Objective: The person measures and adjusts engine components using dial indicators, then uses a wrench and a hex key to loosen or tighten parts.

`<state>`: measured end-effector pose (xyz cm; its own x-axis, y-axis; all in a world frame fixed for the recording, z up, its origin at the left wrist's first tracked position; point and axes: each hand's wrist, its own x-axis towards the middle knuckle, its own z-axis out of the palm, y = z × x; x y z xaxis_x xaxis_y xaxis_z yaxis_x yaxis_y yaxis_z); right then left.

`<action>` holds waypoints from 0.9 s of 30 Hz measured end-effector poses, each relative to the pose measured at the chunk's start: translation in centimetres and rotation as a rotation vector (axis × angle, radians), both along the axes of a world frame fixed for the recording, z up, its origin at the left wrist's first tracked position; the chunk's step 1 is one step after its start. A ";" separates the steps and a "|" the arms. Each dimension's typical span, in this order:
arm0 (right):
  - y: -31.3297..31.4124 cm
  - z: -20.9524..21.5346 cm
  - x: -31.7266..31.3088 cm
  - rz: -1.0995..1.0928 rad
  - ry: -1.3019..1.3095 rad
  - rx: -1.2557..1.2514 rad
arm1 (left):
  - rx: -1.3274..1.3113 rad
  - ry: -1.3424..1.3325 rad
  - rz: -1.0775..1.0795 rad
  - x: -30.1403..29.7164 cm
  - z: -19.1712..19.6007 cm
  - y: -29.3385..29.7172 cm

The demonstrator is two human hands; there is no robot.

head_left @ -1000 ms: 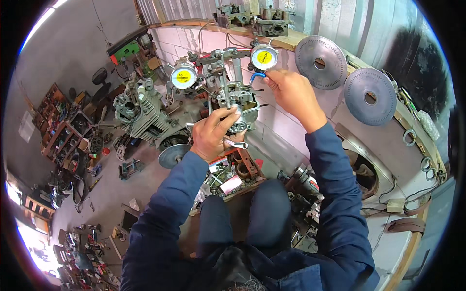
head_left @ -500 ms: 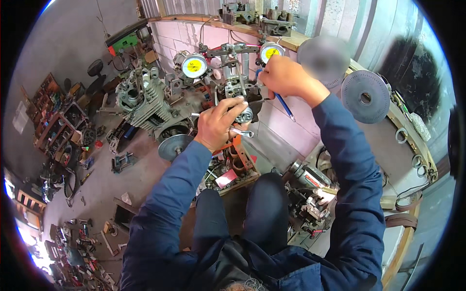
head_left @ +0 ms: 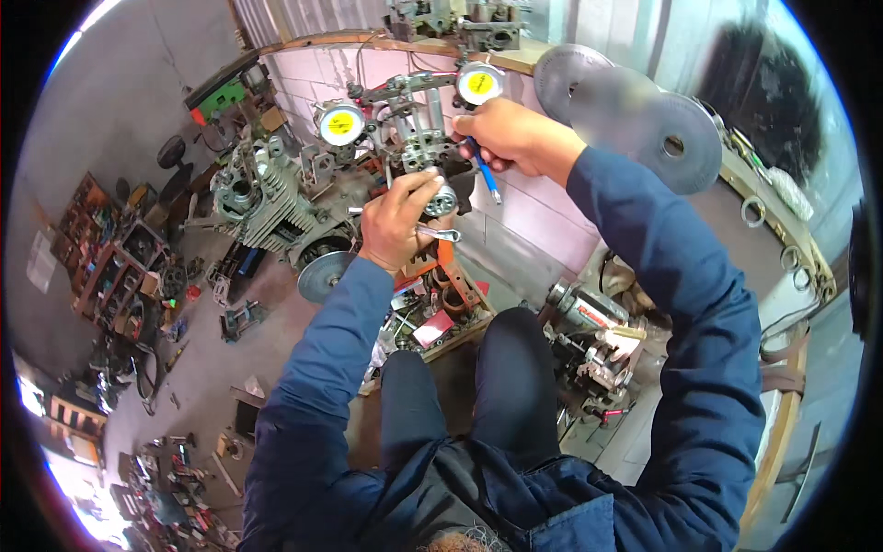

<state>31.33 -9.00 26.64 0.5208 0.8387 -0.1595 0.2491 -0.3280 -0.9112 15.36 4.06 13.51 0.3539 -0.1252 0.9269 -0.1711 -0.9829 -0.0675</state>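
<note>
Blue tool (head_left: 484, 173) pinched in the right hand (head_left: 508, 136) is best kept clear of the nearer dial gauge (head_left: 479, 85), left hand (head_left: 397, 219) curled around a wrench (head_left: 438, 233).

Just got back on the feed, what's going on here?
A person is working with both hands at a metal assembly. The left hand grips a wrench, its fingers at a round metal part. The right hand holds a blue tool, its metal tip pointing down. Two yellow-centred dials, the left gauge and the right gauge, flank the assembly's upper part.
</note>
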 end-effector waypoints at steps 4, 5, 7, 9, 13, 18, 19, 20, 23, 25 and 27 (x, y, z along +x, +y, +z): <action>-2.1 1.0 0.4 0.168 -0.576 0.042 | 0.009 -0.026 -0.019 0.0 0.2 0.3; -2.3 -0.2 1.0 0.166 -0.865 0.170 | 0.010 -0.023 -0.012 0.0 0.0 0.4; -4.1 -2.4 0.7 0.080 -0.626 0.271 | 0.014 -0.005 0.008 -0.1 -0.2 0.5; -4.9 -5.6 3.0 -0.128 -0.357 0.470 | 0.010 -0.030 -0.013 0.8 -0.2 0.0; -2.1 -10.0 4.7 -0.329 -0.200 0.468 | 0.023 -0.070 -0.003 0.7 -0.7 0.5; 0.5 -11.8 5.7 -0.080 0.426 0.476 | 0.029 -0.071 -0.008 1.1 -0.9 0.4; 0.8 -11.9 5.7 -0.056 0.458 0.487 | 0.025 -0.041 0.001 0.9 -0.8 0.3; 1.0 -11.9 5.7 -0.031 0.491 0.498 | 0.034 -0.034 -0.002 0.8 -0.7 0.3; 0.9 -11.8 5.3 -0.006 0.543 0.551 | 0.065 -0.015 0.027 0.6 -0.7 0.3; 0.4 -11.6 4.9 0.035 0.620 0.603 | 0.069 -0.012 0.029 0.6 -0.7 0.4; 0.7 -12.0 5.2 0.037 0.650 0.617 | 0.075 0.002 0.018 0.8 -0.8 0.4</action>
<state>36.54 -8.27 14.60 0.4552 0.8875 0.0712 -0.3768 0.2645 -0.8877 16.18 4.48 12.73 0.3586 -0.1874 0.9145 -0.1533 -0.9782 -0.1404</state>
